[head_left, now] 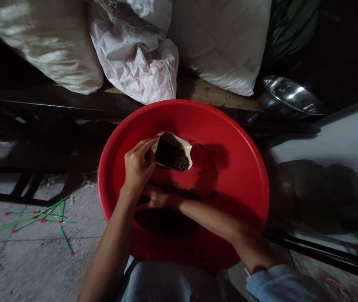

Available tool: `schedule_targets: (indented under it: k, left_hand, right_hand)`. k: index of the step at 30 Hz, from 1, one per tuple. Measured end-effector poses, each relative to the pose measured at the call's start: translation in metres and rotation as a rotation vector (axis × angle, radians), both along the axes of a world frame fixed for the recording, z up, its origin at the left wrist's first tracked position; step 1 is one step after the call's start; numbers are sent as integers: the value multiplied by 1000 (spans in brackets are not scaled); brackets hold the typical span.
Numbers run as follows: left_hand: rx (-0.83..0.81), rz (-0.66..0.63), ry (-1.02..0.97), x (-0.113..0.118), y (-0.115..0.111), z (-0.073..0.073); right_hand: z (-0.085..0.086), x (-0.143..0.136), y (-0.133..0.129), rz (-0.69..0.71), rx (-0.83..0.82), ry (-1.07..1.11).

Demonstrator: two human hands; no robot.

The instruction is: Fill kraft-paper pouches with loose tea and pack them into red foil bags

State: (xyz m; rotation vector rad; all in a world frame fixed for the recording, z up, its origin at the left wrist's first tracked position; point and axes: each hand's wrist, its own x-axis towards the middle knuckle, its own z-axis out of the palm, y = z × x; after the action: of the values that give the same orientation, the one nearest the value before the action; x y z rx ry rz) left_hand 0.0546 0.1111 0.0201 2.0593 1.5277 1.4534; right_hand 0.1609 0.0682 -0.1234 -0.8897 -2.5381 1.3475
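My left hand point(139, 165) is closed on the upper left edge of a small paper bag point(187, 152), thumb and fingers pinching its rim. The bag's mouth faces me and shows dark brown grains point(181, 162) inside. Below it, my right hand point(154, 198) reaches across to the left, low in a big red basin point(244, 167). Its fingers look spread, over or in a dark heap of loose material point(169, 224); shadow hides part of them. Dark crumbs are scattered over the basin floor beside the bag.
Behind the basin, a crumpled white sack point(141, 67) and other full sacks point(223, 42) rest on a dark wooden shelf point(56, 104). A shiny metal bowl point(292, 94) sits at the right. Several green sticks with pink ends point(48, 214) lie on the floor at the left.
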Motion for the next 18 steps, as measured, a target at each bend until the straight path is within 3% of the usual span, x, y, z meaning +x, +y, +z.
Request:
schedule_targets:
  k: [3,6,9,12,16,18]
  left_hand:
    - [10,0,5,0,0,0]
    - [8,4,4,0,-2,-1]
    - [11,-18,3,0,-3,-2]
    - [25,-23,2,2,-2,-3]
    - [30,-25,5,2,-3,-1]
    - [25,-36,7,2,-3,-1]
  right_hand:
    - [-15,28,-26,85,-155,-122]
    - [-24,58,-43,86,-172,-257]
    - [-14,89,-48,95,-138,-237]
    - [25,115,-43,2,-118,-81]
    - [110,130,-20,-227,-35,247]
    - [151,125,-4,-318,117,356]
